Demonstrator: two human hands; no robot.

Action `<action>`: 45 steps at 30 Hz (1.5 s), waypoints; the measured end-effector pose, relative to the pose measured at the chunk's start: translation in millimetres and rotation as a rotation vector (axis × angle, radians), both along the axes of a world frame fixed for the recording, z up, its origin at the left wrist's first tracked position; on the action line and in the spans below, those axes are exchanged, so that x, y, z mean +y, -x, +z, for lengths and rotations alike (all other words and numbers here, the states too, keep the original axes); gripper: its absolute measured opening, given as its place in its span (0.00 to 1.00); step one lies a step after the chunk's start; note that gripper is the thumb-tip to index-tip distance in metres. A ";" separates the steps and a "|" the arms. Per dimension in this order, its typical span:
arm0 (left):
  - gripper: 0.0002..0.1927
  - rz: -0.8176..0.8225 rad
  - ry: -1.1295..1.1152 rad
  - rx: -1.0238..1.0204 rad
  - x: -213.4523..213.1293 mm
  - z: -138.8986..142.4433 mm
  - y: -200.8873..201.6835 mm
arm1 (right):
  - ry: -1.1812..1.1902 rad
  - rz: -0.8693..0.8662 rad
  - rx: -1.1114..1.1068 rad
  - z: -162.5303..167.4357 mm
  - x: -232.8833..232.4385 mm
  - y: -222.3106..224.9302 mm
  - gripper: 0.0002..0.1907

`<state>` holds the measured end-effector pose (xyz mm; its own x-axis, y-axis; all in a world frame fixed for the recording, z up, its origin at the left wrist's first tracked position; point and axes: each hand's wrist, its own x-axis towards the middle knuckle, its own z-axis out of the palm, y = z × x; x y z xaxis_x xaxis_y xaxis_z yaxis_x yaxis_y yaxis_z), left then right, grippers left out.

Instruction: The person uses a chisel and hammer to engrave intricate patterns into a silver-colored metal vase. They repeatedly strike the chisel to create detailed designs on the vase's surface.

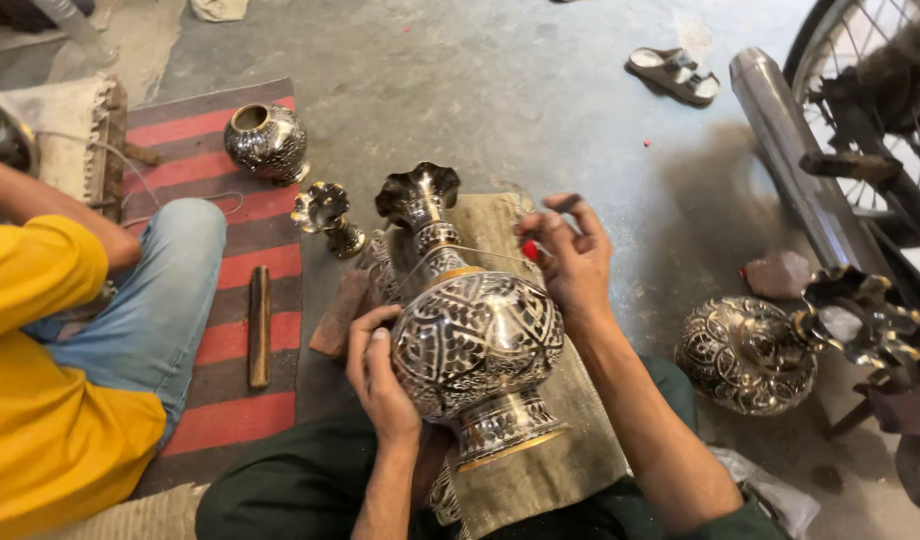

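Note:
A large engraved silver-and-black metal vase (pixel 477 335) with a fluted mouth lies tilted across my lap on a beige cloth (pixel 580 420). My left hand (pixel 377 375) presses flat against the vase's round belly on its left side. My right hand (pixel 570 255) hovers by the vase's neck, pinching a small tool with a red tip; a thin thread or wire runs from it toward the neck.
A person in a yellow shirt and jeans (pixel 90 340) sits at left on a red striped mat (pixel 230 300). Nearby lie a round engraved pot (pixel 267 142), a small fluted piece (pixel 327 215), a wooden stick (pixel 259 325), another engraved vase (pixel 755 352), a sandal (pixel 673 73) and a motorbike wheel (pixel 870 110).

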<state>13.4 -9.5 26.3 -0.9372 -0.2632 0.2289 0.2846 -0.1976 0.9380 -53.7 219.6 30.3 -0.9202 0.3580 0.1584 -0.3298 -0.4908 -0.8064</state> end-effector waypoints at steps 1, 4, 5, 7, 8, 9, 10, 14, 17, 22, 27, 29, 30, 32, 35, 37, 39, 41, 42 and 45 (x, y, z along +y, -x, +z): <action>0.16 0.003 0.050 0.023 -2.9 -0.8 -0.6 | -0.035 -0.031 -0.010 7.2 -3.5 -3.5 0.11; 0.15 0.047 0.258 0.000 -21.9 -4.3 -9.6 | -0.106 -0.127 -0.039 30.2 -6.8 -23.7 0.08; 0.15 0.062 0.335 -0.022 -30.2 -8.9 -14.0 | -0.189 -0.064 0.002 38.2 -6.2 -35.6 0.07; 0.15 -0.022 0.462 -0.108 -55.8 -25.0 -27.0 | -0.358 0.056 0.087 55.0 -5.8 -61.9 0.06; 0.15 -0.070 0.525 -0.150 -72.3 -36.4 -38.0 | -0.436 0.160 0.126 63.9 -8.0 -73.0 0.06; 0.16 -0.145 0.540 -0.278 -87.2 -50.9 -48.6 | -0.514 0.265 0.165 72.1 -12.0 -83.0 0.06; 0.16 -0.218 0.553 -0.401 -100.9 -67.6 -58.1 | -0.592 0.372 0.207 81.0 -16.4 -88.8 0.06; 0.21 -0.618 0.693 -0.474 -139.5 -140.9 -105.5 | -0.908 0.451 0.167 110.2 -42.9 -98.0 0.10; 0.25 -0.711 0.670 -0.605 -147.8 -177.3 -137.3 | -1.039 0.435 0.113 123.5 -59.8 -96.3 0.09; 0.34 -0.552 0.291 -0.483 -158.9 -168.2 -143.2 | -1.162 0.361 0.094 128.5 -72.7 -95.0 0.17; 0.44 -0.459 0.157 -0.218 -162.8 -83.0 -126.6 | -1.179 0.336 0.112 124.5 -74.3 -96.8 0.16; 0.41 -0.290 0.511 -0.186 -158.7 -39.9 -110.8 | -1.187 0.324 0.154 123.3 -72.8 -95.7 0.16; 0.40 -0.199 0.685 -0.168 -156.1 -18.5 -102.9 | -1.189 0.320 0.194 122.8 -72.1 -94.5 0.16; 0.40 -0.213 0.745 -0.256 -149.8 21.8 -88.8 | -1.197 0.319 0.269 122.0 -70.9 -93.0 0.16; 0.42 -0.248 0.861 -0.084 -147.9 75.0 -74.2 | -1.207 0.320 0.318 120.9 -70.2 -93.0 0.15; 0.45 -0.276 0.931 -0.008 -145.8 102.6 -66.4 | -1.204 0.319 0.287 120.2 -70.5 -93.8 0.14; 0.47 -0.309 0.989 -0.079 -143.8 124.1 -60.5 | -1.215 0.306 0.242 119.4 -71.2 -94.1 0.13; 0.46 -0.214 1.146 0.068 -139.9 140.4 -57.9 | -1.219 0.298 0.214 119.1 -70.8 -94.4 0.13; 0.45 -0.166 1.223 0.144 -137.7 146.9 -56.0 | -1.215 0.296 0.209 118.9 -70.8 -94.6 0.13; 0.46 -0.096 1.329 0.248 -133.5 162.3 -52.0 | -1.208 0.295 0.224 118.1 -70.0 -95.1 0.15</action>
<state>65.3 -143.1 188.6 -0.8362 0.3509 0.4215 0.5094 0.7815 0.3601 41.4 149.6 148.4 -0.8510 -0.3372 0.4027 -0.5206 0.4402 -0.7316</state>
